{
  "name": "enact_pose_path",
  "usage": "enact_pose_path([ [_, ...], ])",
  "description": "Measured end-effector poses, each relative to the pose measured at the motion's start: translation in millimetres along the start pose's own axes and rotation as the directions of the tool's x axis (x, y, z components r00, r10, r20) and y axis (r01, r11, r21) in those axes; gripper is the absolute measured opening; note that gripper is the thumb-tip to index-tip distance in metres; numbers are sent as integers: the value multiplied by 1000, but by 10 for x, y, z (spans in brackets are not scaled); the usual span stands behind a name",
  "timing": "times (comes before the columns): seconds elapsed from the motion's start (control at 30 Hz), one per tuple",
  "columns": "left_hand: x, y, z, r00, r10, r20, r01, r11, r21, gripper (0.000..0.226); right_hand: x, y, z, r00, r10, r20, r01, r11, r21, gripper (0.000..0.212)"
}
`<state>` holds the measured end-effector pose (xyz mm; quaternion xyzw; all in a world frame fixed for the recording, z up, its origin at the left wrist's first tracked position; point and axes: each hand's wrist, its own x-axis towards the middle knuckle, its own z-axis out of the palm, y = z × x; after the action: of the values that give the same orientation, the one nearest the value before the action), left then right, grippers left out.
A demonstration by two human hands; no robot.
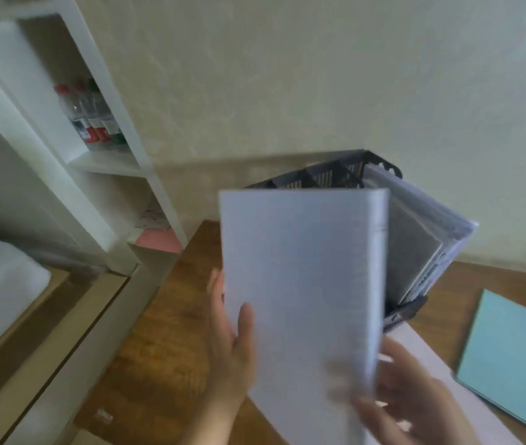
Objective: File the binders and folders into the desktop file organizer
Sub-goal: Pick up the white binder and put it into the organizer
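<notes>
Head view: both hands hold a pale grey binder point(303, 284) upright at frame centre, left hand point(232, 342) thumb pinching its cover, right hand point(409, 399) blurred beneath, apparently lining it up with the black file organizer point(329, 176) behind.

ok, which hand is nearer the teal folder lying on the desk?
Right. The right hand is at the white folder's lower right edge, just left of the teal folder. The left hand grips the white folder's far left edge.

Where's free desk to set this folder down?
Bare wood left of the left hand, toward the shelf unit. A narrow strip between the organizer and the teal folder. Crowded at right: white sheet, teal folder.
</notes>
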<state>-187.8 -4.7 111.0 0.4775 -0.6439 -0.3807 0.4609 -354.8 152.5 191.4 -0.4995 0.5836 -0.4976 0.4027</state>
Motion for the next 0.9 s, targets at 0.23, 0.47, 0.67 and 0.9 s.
enact_pose_path([
  [0.23, 833, 852, 423, 899, 132, 417, -154, 988, 19, 72, -141, -104, -233, 924, -202, -326, 95, 944, -316, 56],
  [0.47, 1411, 799, 348, 887, 147, 438, -253, 947, 196, 57, 409, 403, -34, 954, -248, -168, 153, 886, -438, 51],
  [0.67, 1791, 758, 184, 931, 258, 258, -326, 905, 271, 58, 809, 760, 93, 970, -214, -112, 160, 917, -367, 51],
  [0.9, 1910, 760, 221, 941, 62, 333, -106, 987, 117, 62, 1045, 1073, 420, 972, -204, -116, 156, 931, -330, 53],
])
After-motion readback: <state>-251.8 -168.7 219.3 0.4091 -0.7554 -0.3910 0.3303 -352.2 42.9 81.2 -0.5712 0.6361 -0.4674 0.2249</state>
